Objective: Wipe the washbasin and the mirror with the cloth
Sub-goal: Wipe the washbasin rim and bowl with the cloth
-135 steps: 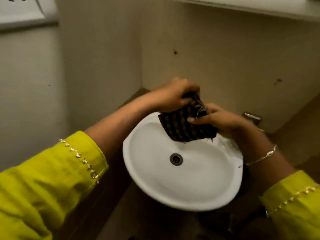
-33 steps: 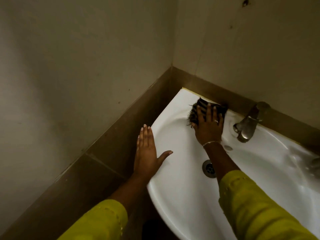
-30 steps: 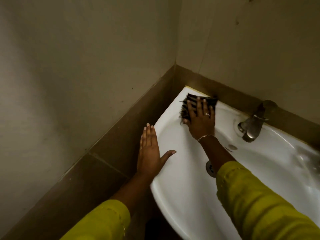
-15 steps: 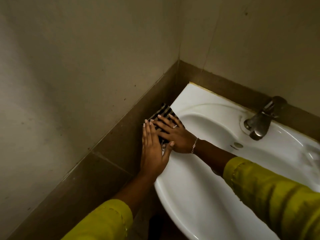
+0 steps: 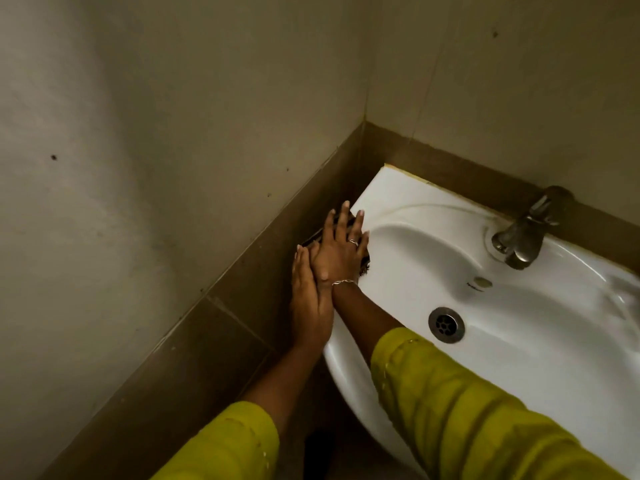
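A white washbasin (image 5: 540, 341) fills the lower right, fixed into a wall corner. My right hand (image 5: 341, 249) lies flat with fingers spread on the dark checked cloth (image 5: 363, 266), pressing it onto the basin's left rim. Only the cloth's edges show around the hand. My left hand (image 5: 310, 299) rests flat on the same rim just beside and below the right hand, touching it, holding nothing. No mirror is in view.
A metal tap (image 5: 523, 233) stands at the basin's back edge, with the drain (image 5: 446, 323) in the bowl. A brown tile band (image 5: 221, 327) runs along both walls, close against the basin's left side.
My right hand has slid the cloth from the basin's back left corner down along the left rim until it meets my left hand. The left hand has stayed on the rim.
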`<state>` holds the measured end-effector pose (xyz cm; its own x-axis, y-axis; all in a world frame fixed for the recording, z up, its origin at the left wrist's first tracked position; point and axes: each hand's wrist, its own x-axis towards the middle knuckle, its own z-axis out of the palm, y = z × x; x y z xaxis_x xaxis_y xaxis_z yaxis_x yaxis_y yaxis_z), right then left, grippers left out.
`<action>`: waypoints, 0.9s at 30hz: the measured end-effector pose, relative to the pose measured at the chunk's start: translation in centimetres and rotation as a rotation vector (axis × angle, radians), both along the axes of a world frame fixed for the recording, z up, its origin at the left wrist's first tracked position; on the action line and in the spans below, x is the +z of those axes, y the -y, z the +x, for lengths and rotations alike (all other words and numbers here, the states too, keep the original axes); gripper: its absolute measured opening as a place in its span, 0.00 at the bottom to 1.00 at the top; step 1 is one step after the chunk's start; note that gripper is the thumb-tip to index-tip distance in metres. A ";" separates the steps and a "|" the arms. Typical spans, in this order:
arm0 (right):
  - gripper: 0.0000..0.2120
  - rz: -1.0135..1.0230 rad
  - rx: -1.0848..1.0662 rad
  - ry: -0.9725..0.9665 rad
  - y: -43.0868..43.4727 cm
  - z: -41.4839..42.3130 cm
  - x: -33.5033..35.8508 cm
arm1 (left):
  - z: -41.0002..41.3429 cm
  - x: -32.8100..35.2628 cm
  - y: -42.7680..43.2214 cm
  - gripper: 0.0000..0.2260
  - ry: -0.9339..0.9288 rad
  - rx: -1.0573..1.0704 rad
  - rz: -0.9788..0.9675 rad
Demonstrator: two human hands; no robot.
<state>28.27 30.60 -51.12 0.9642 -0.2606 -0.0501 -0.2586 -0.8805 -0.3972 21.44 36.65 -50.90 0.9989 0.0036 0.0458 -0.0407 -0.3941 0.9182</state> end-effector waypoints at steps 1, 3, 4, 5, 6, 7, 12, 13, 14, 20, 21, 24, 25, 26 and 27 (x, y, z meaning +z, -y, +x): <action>0.33 0.004 -0.012 -0.015 -0.3 -0.3 0.0 | 0.1 0.0 -0.4 0.30 -0.016 0.005 0.014; 0.33 0.021 -0.012 -0.052 -0.9 -1.1 0.1 | 0.3 0.0 -1.4 0.28 -0.044 -0.017 0.059; 0.33 0.033 -0.004 -0.069 -1.2 -1.7 0.2 | 0.4 0.0 -1.9 0.28 -0.050 -0.038 0.083; 0.32 0.045 0.007 -0.081 -1.5 -2.3 0.2 | 0.6 0.0 -2.3 0.29 -0.043 -0.067 0.110; 0.32 0.060 0.018 -0.086 -1.8 -3.1 0.2 | 0.7 0.0 -2.8 0.29 -0.023 -0.103 0.145; 0.31 0.075 0.031 -0.087 -2.0 -3.9 0.1 | 0.7 -0.1 -3.2 0.29 0.003 -0.146 0.187; 0.30 0.160 0.097 -0.080 -2.6 -7.6 -0.2 | -0.4 0.2 -5.1 0.33 0.149 -0.367 0.411; 0.30 0.162 0.115 -0.085 -2.6 -8.3 -0.3 | -0.7 0.4 -5.3 0.34 0.166 -0.407 0.461; 0.30 0.154 0.136 -0.090 -2.6 -8.9 -0.4 | -1.0 0.6 -5.5 0.35 0.177 -0.444 0.505; 0.30 0.173 0.249 -0.105 -2.0 -13.9 -0.1 | -4.1 1.9 -5.0 0.37 0.175 -0.581 0.665; 0.30 0.193 0.254 -0.104 -1.8 -14.9 0.1 | -4.7 2.1 -4.7 0.35 0.184 -0.589 0.679; 0.29 0.203 0.283 -0.120 -1.0 -17.6 0.6 | -6.4 2.2 -3.8 0.32 0.204 -0.608 0.693; 0.28 0.184 0.305 -0.119 -0.6 -18.5 0.7 | -7.1 2.2 -3.5 0.31 0.203 -0.609 0.687; 0.27 0.162 0.327 -0.116 -0.3 -19.3 0.7 | -7.8 2.1 -3.2 0.30 0.201 -0.606 0.680; 0.27 0.132 0.347 -0.111 0.2 -20.0 0.6 | -8.6 2.0 -2.9 0.29 0.197 -0.602 0.670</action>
